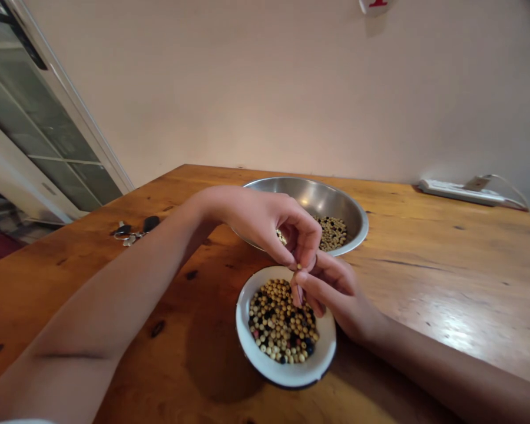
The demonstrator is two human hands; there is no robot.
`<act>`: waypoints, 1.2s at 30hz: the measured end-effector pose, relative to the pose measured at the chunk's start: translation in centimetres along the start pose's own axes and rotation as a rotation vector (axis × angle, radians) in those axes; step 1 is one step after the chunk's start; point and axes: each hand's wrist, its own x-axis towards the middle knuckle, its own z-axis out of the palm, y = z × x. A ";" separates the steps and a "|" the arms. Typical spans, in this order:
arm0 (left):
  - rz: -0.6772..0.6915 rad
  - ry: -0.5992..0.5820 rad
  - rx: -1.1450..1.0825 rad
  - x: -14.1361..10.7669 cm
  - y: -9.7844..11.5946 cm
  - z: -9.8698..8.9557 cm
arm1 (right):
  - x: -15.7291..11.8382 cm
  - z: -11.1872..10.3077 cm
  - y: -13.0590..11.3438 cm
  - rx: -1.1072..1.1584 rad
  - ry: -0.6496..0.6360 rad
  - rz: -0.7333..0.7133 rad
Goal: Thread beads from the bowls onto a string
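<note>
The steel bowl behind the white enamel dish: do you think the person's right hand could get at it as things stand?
Probably yes: the right hand sits before the steel bowl, nothing standing between them; the left hand covers only its left side.

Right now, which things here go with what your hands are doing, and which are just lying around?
Going with the hands: the left hand and right hand, fingers meeting at a small bead; the white enamel bowl of wooden beads; the steel bowl of beads.

Just lying around: the keys; the power strip.
</note>
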 end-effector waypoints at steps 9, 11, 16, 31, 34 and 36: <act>-0.033 0.049 0.010 -0.4 0.1 -0.3 | 0.0 0.3 0.0 -0.031 0.027 0.022; -0.026 0.045 0.025 -0.5 -0.1 -0.3 | 0.0 0.3 -0.1 -0.031 0.033 0.017; -0.037 0.055 0.017 -0.4 -0.4 -0.4 | 0.1 0.3 -0.3 -0.018 0.033 0.005; -0.012 0.059 -0.029 -0.4 -0.4 -0.4 | -0.1 0.2 0.0 0.022 0.030 0.009; -0.028 0.079 -0.036 -0.5 -0.2 -0.4 | -0.1 0.2 0.1 0.013 0.034 0.019; -0.037 0.068 -0.033 -0.5 -0.1 -0.5 | -0.1 0.2 0.1 0.008 0.034 0.020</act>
